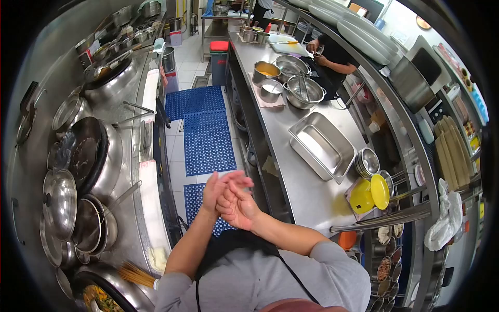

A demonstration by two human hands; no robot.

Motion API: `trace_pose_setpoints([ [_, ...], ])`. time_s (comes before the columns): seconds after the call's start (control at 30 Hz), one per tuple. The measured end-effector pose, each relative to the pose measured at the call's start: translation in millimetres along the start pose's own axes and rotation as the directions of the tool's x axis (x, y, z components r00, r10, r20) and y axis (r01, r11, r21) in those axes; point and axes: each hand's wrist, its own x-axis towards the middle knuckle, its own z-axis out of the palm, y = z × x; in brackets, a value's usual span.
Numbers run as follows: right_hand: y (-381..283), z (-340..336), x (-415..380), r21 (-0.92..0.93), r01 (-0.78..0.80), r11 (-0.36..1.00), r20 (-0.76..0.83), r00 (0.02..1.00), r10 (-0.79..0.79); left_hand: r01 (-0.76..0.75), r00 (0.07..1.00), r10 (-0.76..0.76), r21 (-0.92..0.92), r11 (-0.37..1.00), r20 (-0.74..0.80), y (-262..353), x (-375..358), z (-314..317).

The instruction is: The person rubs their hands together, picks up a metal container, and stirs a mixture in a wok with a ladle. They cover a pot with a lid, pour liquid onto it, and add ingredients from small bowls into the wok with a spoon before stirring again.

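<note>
The two bare hands are pressed together near the middle of the frame. The left hand (209,194) has its fingers stretched out toward the right, past the top of the right hand (243,211), whose fingers curl inward against it. How tightly the right hand closes is unclear, and nothing shows between the palms, though a small thing hidden there cannot be ruled out.

Below and beyond them, a blue mat (195,195) lies on the floor. Nearest on the left side is a strip of white cloth (149,182) along the edge of the stove counter (130,205); the left hand is nearer to it. To the right, on the steel counter (304,200), an open steel pan (323,145) lies up and to the right of the hands, its long axis slanting from upper left to lower right. The right hand is the nearer one to it, and well apart from it.

Just beside the pan's lower right end stand stacked bowls (368,162) and a yellow tub (360,198). Farther out, a large wok (86,148) sits at the left, and a bundle of thin sticks (136,274) lies lower left. A co-worker's hand (313,47) shows at the upper right.
</note>
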Motion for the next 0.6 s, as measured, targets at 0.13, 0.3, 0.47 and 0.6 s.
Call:
trace_pose_setpoints([
  [0.13, -4.7, 30.8, 14.3, 0.039, 0.069, 0.997, -0.134, 0.989, -0.063, 0.078, 0.983, -0.009, -0.365, 0.928, 0.185, -6.9, 1.2, 19.9],
  [0.3, -6.9, 75.4, 21.2, -0.036, 0.123, 0.992, -0.298, 0.946, -0.129, -0.011, 0.993, -0.044, -0.443, 0.897, -0.113, -9.3, 3.5, 28.4],
  [0.47, -10.8, 33.6, 24.2, -0.911, 0.163, 0.380, -0.185, 0.661, -0.727, -0.057, 0.967, -0.054, -0.419, 0.906, -0.248, -19.5, 9.0, 53.9],
  [0.6, -29.8, -76.0, 33.9, -0.655, -0.340, -0.675, 0.468, 0.519, -0.715, -0.070, 0.931, -0.077, -0.382, 0.922, -0.357, -41.1, 23.2, 59.2],
])
